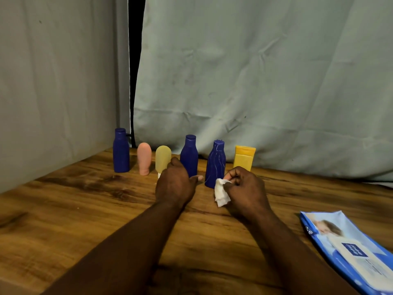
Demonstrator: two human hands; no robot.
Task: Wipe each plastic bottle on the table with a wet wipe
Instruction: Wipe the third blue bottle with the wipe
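Clearly, the right hand (244,185) pinches the wet wipe (221,193) — left hand (174,184) grip unclear, pack (331,243) lettering blurred.

place: likely makeshift home setup | wooden table (85,209) | draped grey-green cloth backdrop (255,71)

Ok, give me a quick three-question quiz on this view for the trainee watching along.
1. How many bottles stand in the row at the back of the table?
2. Which hand holds the wet wipe? A) left B) right C) neither
3. True or false: the wipes pack stands upright among the bottles.

Key: 1) six. 2) B: the right hand grips it, crumpled. 3) False: it lies flat at the near right, apart from the row.
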